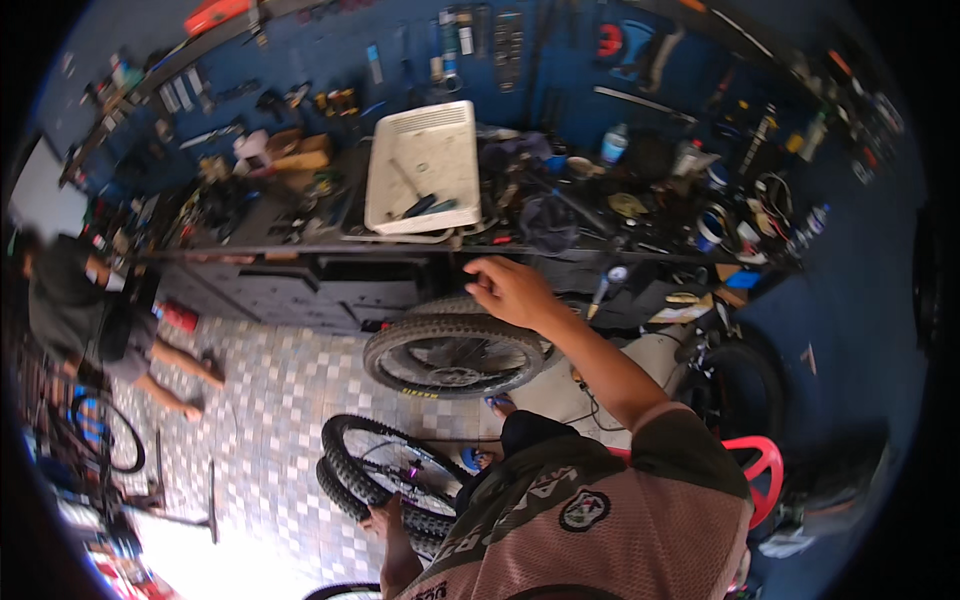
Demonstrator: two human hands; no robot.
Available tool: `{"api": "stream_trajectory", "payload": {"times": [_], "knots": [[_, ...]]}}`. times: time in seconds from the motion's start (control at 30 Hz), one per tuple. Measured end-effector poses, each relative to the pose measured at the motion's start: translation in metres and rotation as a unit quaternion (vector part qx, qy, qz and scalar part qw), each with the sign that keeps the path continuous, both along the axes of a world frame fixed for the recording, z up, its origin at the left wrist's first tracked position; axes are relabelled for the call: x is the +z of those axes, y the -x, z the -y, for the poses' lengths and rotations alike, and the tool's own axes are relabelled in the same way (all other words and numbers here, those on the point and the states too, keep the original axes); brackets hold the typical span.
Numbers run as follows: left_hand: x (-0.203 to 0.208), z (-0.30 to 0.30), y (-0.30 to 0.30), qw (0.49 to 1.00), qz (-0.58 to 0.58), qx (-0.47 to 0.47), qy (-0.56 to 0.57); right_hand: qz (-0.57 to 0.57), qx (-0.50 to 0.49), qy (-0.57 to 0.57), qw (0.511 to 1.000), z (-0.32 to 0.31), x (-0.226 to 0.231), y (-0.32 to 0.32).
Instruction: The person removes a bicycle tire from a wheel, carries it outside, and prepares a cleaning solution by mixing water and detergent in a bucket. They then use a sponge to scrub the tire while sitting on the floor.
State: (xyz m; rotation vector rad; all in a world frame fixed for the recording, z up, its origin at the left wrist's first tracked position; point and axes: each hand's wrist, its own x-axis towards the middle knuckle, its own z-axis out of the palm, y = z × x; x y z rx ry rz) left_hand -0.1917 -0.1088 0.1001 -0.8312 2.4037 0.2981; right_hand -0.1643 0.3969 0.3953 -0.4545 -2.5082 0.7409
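In the head view, the left hand (378, 517) closes its grip on the lower edge of a pair of bicycle wheels with black, knobby rubber tyres (413, 469); which tyre it holds, I cannot tell. The pair is low over the tiled floor (265, 400), beside the body. As done, I judge only that these wheels are apart from any frame and in hand; what is left cannot be read. A wheel has no long axis: the upper face turns upward, its outline running from upper left to lower right. The right hand (508, 292) is half open, visibly holding nothing, near the dark worktop (275, 200).
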Motion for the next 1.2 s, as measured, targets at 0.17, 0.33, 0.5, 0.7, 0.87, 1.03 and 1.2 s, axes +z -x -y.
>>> {"api": "stream_trajectory", "payload": {"times": [0.17,0.33,0.5,0.7,0.87,1.03,1.2], "knots": [[-0.014,0.01,-0.006,0.996,-0.081,-0.013,0.028,-0.095,0.027,-0.016,0.995,-0.006,0.032,0.05],[-0.022,0.008,-0.003,0.997,-0.057,-0.024,0.037,-0.099,0.028,-0.087,0.991,-0.018,0.069,0.043],[-0.021,0.009,0.001,0.997,-0.041,-0.024,0.055,-0.098,0.008,-0.072,0.993,-0.033,0.068,0.03],[-0.014,0.001,0.013,0.998,-0.021,-0.047,0.038,-0.054,0.003,-0.061,0.997,-0.035,0.054,0.019],[-0.014,0.007,0.015,0.998,-0.027,-0.057,0.022,-0.031,0.032,-0.055,0.998,-0.021,0.063,0.037],[-0.015,0.005,0.008,0.998,-0.031,-0.056,0.009,-0.04,0.068,-0.075,0.994,-0.005,0.059,0.056],[-0.018,-0.009,0.0,0.997,-0.035,-0.066,-0.008,-0.064,0.099,-0.129,0.985,-0.004,0.057,0.073]]}}
